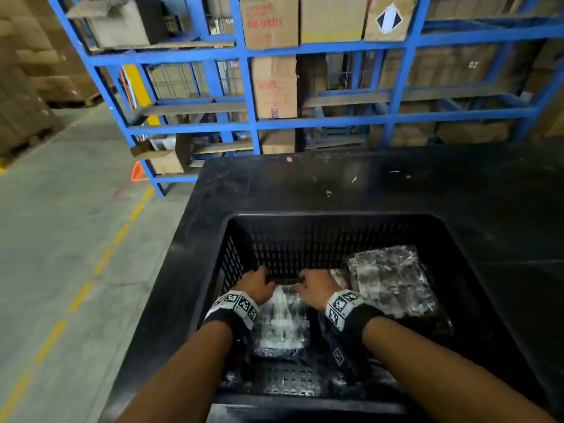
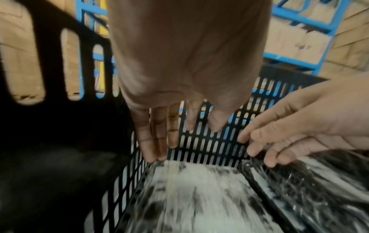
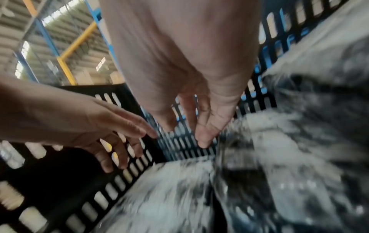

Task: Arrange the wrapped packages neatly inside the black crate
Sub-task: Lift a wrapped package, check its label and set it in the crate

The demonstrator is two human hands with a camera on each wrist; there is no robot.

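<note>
The black crate (image 1: 329, 215) stands on a black table. A clear-wrapped package (image 1: 283, 322) lies flat on the crate floor at the left. More wrapped packages (image 1: 393, 279) lean in a pile at the right. Both hands are down inside the crate at the flat package's far end. My left hand (image 1: 258, 282) points straight fingers (image 2: 153, 151) down at the package's (image 2: 199, 197) far left corner, beside the slotted wall. My right hand (image 1: 311, 285) hangs with loosely extended fingers (image 3: 203, 138) between the flat package (image 3: 169, 197) and the right pile (image 3: 299, 157). Neither hand grips anything.
Bare slotted floor (image 1: 290, 380) shows at the crate's near end. The black table (image 1: 366, 184) extends behind and to the right. Blue shelving (image 1: 250, 87) with cardboard boxes stands beyond it. A concrete aisle (image 1: 61, 239) with yellow dashes runs on the left.
</note>
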